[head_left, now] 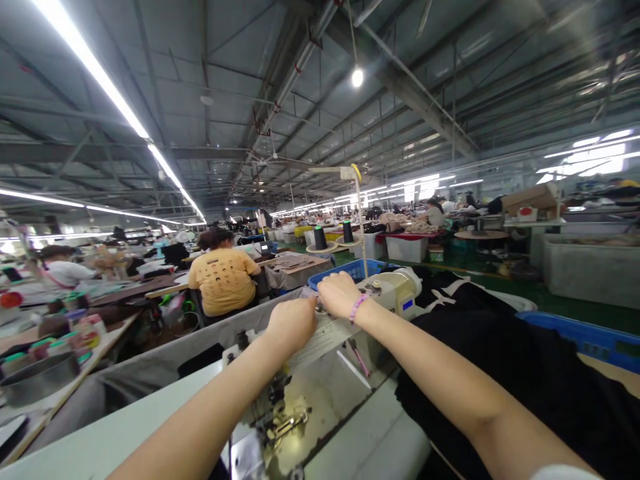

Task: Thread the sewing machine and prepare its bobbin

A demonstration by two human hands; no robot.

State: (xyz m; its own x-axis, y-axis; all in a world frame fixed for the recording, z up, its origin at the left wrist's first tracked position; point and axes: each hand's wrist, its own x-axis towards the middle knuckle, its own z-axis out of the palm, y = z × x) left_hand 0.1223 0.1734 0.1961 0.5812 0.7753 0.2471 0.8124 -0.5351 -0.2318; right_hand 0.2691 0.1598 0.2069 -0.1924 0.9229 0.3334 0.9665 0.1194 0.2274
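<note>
Left hand [293, 325] & right hand [337, 295] are up on top of the sewing machine [395, 293], almost touching each other, fingers curled downward near a small metal thread dial [321, 307]. Neither hand is spread open. Can't tell if they're pinching thread, too small to see. Pink bead bracelet [358, 308] on right wrist.

Machine is set into white table [365, 433], w/ its presser foot [283, 417] below & in front of the hands. Black fabric [475, 393] lies in a heap right of the machine, w/ a blue basket [580, 340] at its far side. Another blue basket [355, 270] sits just behind the machine, near 2 dark thread cones [333, 235]. Co-worker in yellow shirt [223, 281] sits ahead-left, back turned.
</note>
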